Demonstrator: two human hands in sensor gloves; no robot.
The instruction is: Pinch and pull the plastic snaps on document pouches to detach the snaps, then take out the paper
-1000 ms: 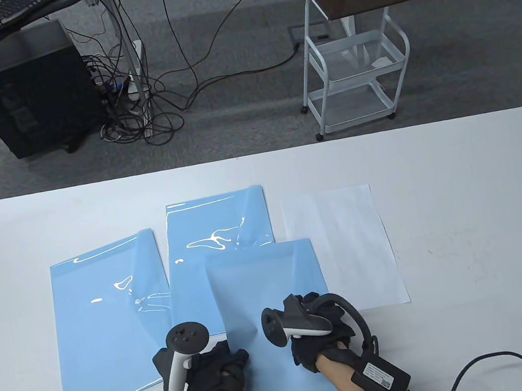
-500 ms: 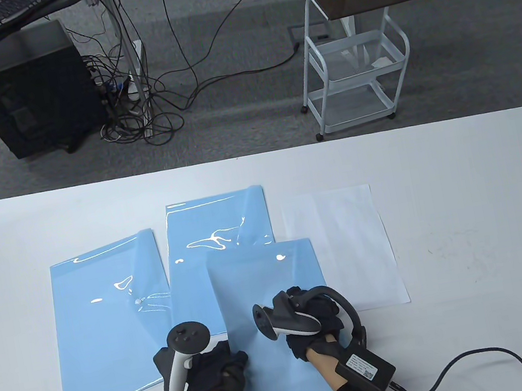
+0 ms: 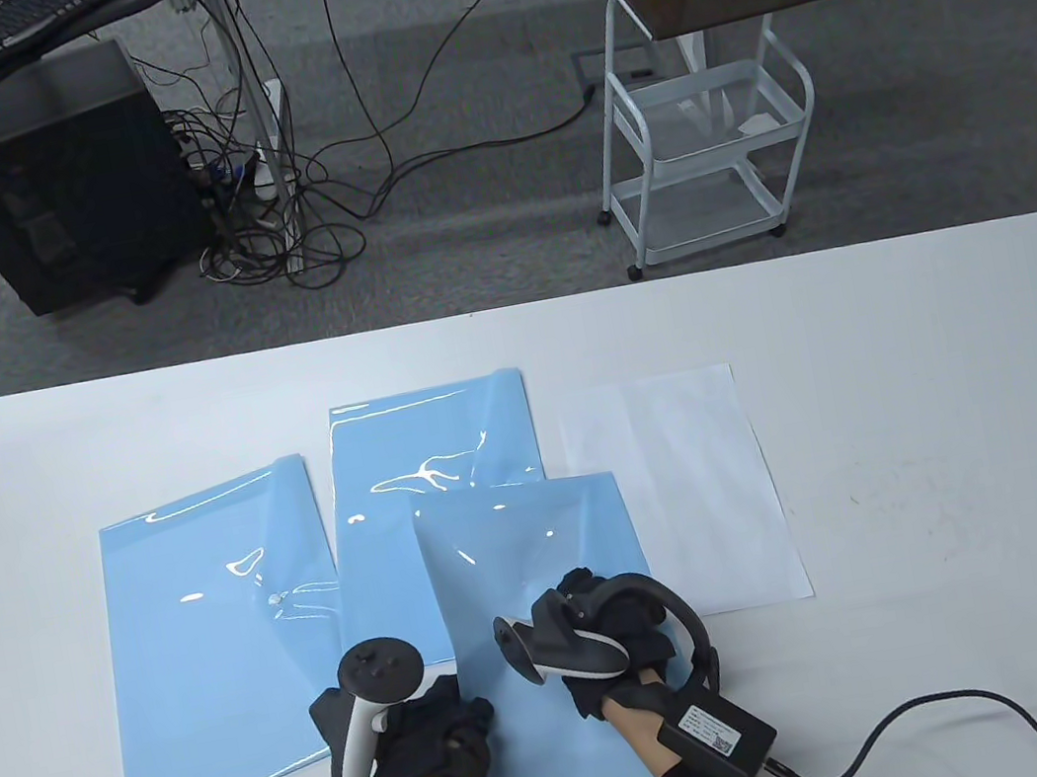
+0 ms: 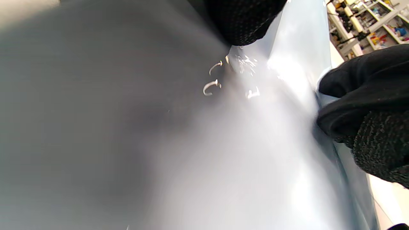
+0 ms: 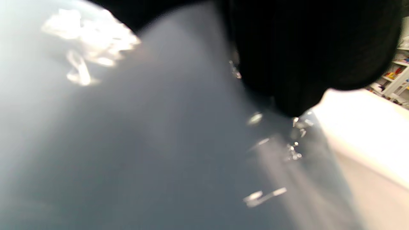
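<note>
Three light-blue document pouches lie on the white table. The front pouch [image 3: 527, 547] overlaps the middle pouch [image 3: 428, 444], and the left pouch [image 3: 212, 643] lies apart. My left hand [image 3: 429, 735] sits at the front pouch's left edge, and a fingertip [image 4: 246, 22] digs into the crinkled plastic. My right hand [image 3: 622, 636] grips the front pouch near its right side, its fingers [image 4: 364, 115] curled over the edge. The plastic tents up between the hands. No snap can be made out. A white paper sheet [image 3: 687, 489] lies flat to the right.
A cable [image 3: 937, 716] runs from my right wrist unit across the table's near right. Beyond the far table edge stand a white trolley [image 3: 703, 125] and a black computer tower [image 3: 62, 188] on the floor.
My right hand has drifted left and slightly nearer, keeping its hold. The front pouch's surface has bulged up with new creases and glare. My left hand has barely moved.
</note>
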